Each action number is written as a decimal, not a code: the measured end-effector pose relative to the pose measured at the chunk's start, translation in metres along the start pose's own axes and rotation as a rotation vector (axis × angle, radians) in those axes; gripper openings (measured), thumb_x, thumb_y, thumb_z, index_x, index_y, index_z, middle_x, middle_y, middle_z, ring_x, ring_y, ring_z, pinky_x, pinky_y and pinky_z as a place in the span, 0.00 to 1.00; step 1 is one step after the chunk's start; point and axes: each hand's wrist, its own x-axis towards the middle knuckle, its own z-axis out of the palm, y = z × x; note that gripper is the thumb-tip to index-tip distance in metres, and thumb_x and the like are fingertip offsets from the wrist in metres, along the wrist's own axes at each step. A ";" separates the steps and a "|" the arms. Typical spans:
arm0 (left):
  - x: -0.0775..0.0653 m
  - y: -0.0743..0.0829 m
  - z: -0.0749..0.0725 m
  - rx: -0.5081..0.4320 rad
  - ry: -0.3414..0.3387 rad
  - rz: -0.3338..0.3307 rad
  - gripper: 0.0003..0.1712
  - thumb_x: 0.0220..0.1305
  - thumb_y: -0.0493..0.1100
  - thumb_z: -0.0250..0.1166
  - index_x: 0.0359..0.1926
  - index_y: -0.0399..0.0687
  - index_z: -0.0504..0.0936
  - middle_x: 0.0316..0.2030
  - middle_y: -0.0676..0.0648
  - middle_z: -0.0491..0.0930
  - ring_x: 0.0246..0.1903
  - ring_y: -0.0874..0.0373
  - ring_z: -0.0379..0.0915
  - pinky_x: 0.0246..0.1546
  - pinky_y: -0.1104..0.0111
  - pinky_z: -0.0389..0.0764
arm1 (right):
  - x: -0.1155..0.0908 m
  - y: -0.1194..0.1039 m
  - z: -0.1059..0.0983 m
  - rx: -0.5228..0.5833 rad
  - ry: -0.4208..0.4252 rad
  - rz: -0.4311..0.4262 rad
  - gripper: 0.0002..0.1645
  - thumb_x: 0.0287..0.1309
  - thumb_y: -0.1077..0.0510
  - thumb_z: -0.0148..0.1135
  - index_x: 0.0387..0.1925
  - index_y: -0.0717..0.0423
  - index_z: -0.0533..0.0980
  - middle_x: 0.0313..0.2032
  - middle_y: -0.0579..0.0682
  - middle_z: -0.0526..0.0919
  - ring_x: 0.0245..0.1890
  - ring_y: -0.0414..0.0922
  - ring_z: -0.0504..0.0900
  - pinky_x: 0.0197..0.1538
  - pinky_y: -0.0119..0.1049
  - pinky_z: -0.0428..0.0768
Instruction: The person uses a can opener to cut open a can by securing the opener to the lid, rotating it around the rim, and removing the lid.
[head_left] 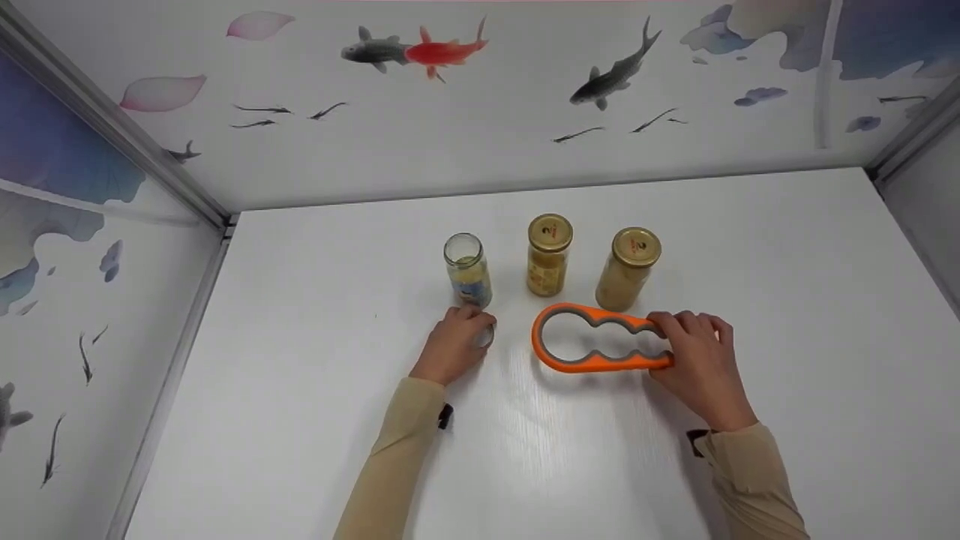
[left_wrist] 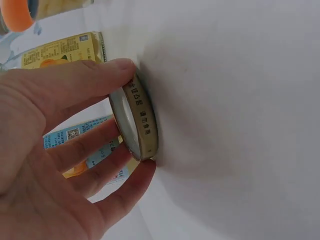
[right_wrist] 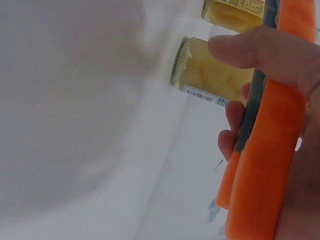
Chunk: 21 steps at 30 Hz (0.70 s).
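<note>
My left hand (head_left: 452, 346) pinches a gold metal jar lid (left_wrist: 142, 120) by its rim, thumb on one side and fingers on the other. In the left wrist view the lid stands on edge, close to the white tabletop. Just beyond that hand is a glass jar (head_left: 469, 279) with its mouth uncovered. My right hand (head_left: 701, 367) grips the handle ends of an orange and grey jar opener (head_left: 600, 364), whose rounded loop points left. Two jars with gold lids, a middle jar (head_left: 547, 271) and a right jar (head_left: 624, 283), stand upright behind the opener.
The white table (head_left: 300, 337) runs back to a wall panel (head_left: 480, 142) printed with fish and petals. Another printed panel (head_left: 135, 262) rises along the left side, and a plain panel (head_left: 926, 180) borders the right.
</note>
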 end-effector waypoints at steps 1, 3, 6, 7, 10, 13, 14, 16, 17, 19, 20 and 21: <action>0.000 0.000 0.000 0.027 -0.002 -0.005 0.18 0.58 0.37 0.71 0.51 0.47 0.82 0.51 0.44 0.77 0.53 0.45 0.70 0.47 0.51 0.76 | 0.000 0.000 0.000 0.000 -0.001 0.001 0.35 0.29 0.72 0.77 0.46 0.59 0.75 0.34 0.56 0.77 0.37 0.56 0.71 0.54 0.60 0.59; -0.001 0.001 0.000 0.072 -0.007 -0.016 0.18 0.58 0.39 0.71 0.50 0.49 0.82 0.51 0.46 0.78 0.53 0.45 0.71 0.46 0.51 0.77 | 0.000 0.000 -0.001 -0.001 -0.003 0.001 0.35 0.29 0.72 0.77 0.46 0.59 0.75 0.34 0.56 0.77 0.37 0.56 0.71 0.54 0.60 0.59; -0.001 0.004 0.000 0.128 -0.006 -0.022 0.18 0.57 0.40 0.72 0.50 0.49 0.82 0.50 0.47 0.79 0.52 0.46 0.72 0.44 0.51 0.77 | 0.000 0.001 -0.001 -0.009 0.000 -0.002 0.34 0.29 0.72 0.76 0.45 0.59 0.75 0.34 0.56 0.77 0.37 0.57 0.71 0.54 0.61 0.59; -0.001 0.005 -0.001 0.145 -0.006 -0.023 0.18 0.57 0.41 0.72 0.50 0.49 0.83 0.50 0.48 0.80 0.52 0.46 0.73 0.44 0.52 0.77 | 0.000 0.001 -0.001 -0.012 0.001 -0.003 0.34 0.29 0.73 0.75 0.45 0.59 0.75 0.34 0.56 0.77 0.37 0.56 0.71 0.54 0.60 0.59; -0.002 0.009 -0.004 0.177 -0.015 -0.032 0.20 0.56 0.41 0.73 0.51 0.49 0.82 0.50 0.47 0.80 0.51 0.46 0.73 0.45 0.52 0.77 | -0.001 0.001 -0.002 -0.018 -0.003 0.002 0.34 0.29 0.73 0.75 0.46 0.59 0.75 0.34 0.56 0.77 0.37 0.56 0.71 0.55 0.61 0.59; -0.002 0.014 -0.009 0.191 -0.028 -0.034 0.22 0.56 0.42 0.73 0.53 0.47 0.82 0.52 0.45 0.79 0.52 0.46 0.73 0.47 0.52 0.76 | -0.001 0.001 -0.003 -0.018 -0.006 0.003 0.34 0.29 0.72 0.76 0.46 0.59 0.75 0.34 0.56 0.77 0.37 0.56 0.71 0.55 0.61 0.59; -0.002 0.017 -0.011 0.191 -0.029 -0.031 0.22 0.56 0.42 0.73 0.53 0.47 0.81 0.53 0.45 0.79 0.53 0.46 0.72 0.48 0.52 0.76 | 0.000 0.002 -0.003 -0.018 -0.006 0.000 0.34 0.29 0.73 0.75 0.46 0.59 0.75 0.34 0.56 0.77 0.37 0.56 0.71 0.55 0.61 0.59; -0.001 0.020 -0.013 0.186 -0.021 -0.019 0.22 0.57 0.42 0.72 0.54 0.46 0.81 0.53 0.44 0.78 0.54 0.46 0.72 0.49 0.52 0.76 | 0.001 0.004 -0.003 -0.015 -0.002 -0.012 0.34 0.30 0.73 0.75 0.46 0.58 0.75 0.34 0.56 0.77 0.36 0.56 0.71 0.55 0.60 0.59; -0.001 0.022 -0.014 0.184 -0.007 -0.007 0.22 0.58 0.42 0.72 0.54 0.46 0.81 0.53 0.44 0.78 0.54 0.46 0.72 0.49 0.52 0.76 | 0.001 0.005 -0.004 -0.013 -0.001 -0.019 0.34 0.30 0.73 0.75 0.45 0.58 0.75 0.33 0.56 0.77 0.36 0.56 0.71 0.55 0.60 0.59; 0.000 0.025 -0.015 0.168 0.024 0.009 0.21 0.59 0.41 0.71 0.54 0.45 0.80 0.53 0.43 0.78 0.53 0.47 0.73 0.49 0.53 0.76 | 0.002 0.008 -0.004 -0.011 0.002 -0.036 0.33 0.30 0.73 0.75 0.45 0.58 0.75 0.33 0.55 0.76 0.35 0.55 0.70 0.54 0.59 0.59; 0.001 0.027 -0.015 0.163 0.039 0.015 0.21 0.59 0.41 0.70 0.53 0.44 0.80 0.52 0.43 0.79 0.53 0.47 0.73 0.48 0.54 0.77 | 0.003 0.009 -0.004 -0.011 0.001 -0.041 0.33 0.30 0.73 0.75 0.45 0.58 0.75 0.33 0.55 0.76 0.35 0.55 0.70 0.54 0.59 0.59; 0.002 0.029 -0.015 0.149 0.056 0.019 0.20 0.60 0.41 0.70 0.53 0.43 0.80 0.51 0.43 0.79 0.52 0.47 0.74 0.47 0.54 0.77 | 0.003 0.010 -0.005 -0.009 0.001 -0.045 0.33 0.30 0.73 0.75 0.45 0.58 0.75 0.32 0.55 0.76 0.35 0.54 0.70 0.54 0.59 0.59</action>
